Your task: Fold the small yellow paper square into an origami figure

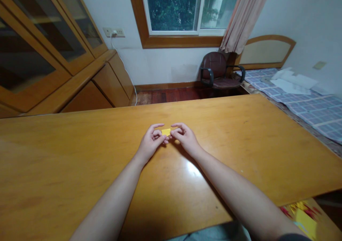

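A small flat yellow piece, which looks like paper (166, 132), is held up between both hands over the middle of the wooden table (88, 169). My left hand (151, 139) pinches its left side between thumb and fingers. At the right edge, my right hand (185, 137) grips it with thumb and fingertips. Both index fingers stretch out above the piece, apart from it. Fingers partly cover its lower edge, so I cannot tell whether it is folded.
At the lower right, yellow sheets (306, 224) and small red and yellow pieces lie on a lower surface. Beyond the table are a brown armchair (217, 70), a bed with a checked cover (291, 100) and a glass-fronted cabinet (53, 37) at left.
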The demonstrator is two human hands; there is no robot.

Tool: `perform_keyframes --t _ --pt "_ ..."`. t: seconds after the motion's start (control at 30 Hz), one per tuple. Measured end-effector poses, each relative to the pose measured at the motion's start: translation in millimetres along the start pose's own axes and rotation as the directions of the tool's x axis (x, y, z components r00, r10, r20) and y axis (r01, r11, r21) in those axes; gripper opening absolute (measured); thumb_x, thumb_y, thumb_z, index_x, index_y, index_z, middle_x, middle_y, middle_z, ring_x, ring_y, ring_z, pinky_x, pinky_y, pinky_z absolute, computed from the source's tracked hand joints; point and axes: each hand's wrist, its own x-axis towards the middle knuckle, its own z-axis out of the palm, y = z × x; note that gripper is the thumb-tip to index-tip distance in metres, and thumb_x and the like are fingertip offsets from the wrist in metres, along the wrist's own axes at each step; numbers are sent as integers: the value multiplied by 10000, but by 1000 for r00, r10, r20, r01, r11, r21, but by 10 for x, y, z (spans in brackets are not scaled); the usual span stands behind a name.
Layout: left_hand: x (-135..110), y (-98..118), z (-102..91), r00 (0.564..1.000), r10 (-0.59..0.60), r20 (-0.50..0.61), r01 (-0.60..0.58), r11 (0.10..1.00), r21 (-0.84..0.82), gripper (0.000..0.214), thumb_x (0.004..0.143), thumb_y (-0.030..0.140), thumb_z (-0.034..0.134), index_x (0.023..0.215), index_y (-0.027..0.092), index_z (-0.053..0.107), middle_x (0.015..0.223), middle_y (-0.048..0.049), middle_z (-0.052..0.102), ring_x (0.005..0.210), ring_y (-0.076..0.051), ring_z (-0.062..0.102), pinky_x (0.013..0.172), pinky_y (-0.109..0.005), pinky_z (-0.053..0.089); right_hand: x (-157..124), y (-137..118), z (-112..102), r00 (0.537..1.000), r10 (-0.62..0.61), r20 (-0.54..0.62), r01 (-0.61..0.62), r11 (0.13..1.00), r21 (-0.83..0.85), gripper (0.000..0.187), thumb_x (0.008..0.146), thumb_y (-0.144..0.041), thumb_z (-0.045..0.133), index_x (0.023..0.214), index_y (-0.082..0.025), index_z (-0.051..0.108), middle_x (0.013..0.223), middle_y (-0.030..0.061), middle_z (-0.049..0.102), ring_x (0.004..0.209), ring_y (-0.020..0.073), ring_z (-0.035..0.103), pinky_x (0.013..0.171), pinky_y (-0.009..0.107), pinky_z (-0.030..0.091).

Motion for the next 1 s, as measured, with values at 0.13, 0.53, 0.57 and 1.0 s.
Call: perform_keyframes --t 0.13,0.53,0.57,1.0 --pt "2 -6 -8 1000 2 -20 -3 1000 -17 523 766 296 711 1215 183 467 673 59 551 695 -168 675 642 -274 553 20 9 -20 999 13 -47 -11 999 46 325 781 -399 693 1023 -208 592 809 17 706 748 149 659 756 296 506" --pt "26 -28 15 1000 -7 -7 7 1000 9 512 756 340 721 1188 197 487 684 67 556 709 -159 684 709 -288 549 22 32 -16 999 -30 29 32 995 -96 267 743 -330 720 980 -209 686 815 5 658 731 143 606 727 284 475" --pt "34 -39 11 1000 -2 -15 2 1000 14 502 753 338 723 1176 194 497 694 61 568 711 -156 681 717 -290 548 22 38 -18 999 -40 23 42 994 -105 249 742 -315 719 967 -213 689 802 1 654 723 142 602 719 281 473" --pt "47 -58 -49 999 26 -37 -23 996 90 240 731 295 705 923 158 659 866 -44 692 759 -179 655 761 -314 533 17 -26 -49 966 -257 3 248 929 -275 102 749 -154 624 759 -227 695 921 33 655 910 188 616 836 327 472"
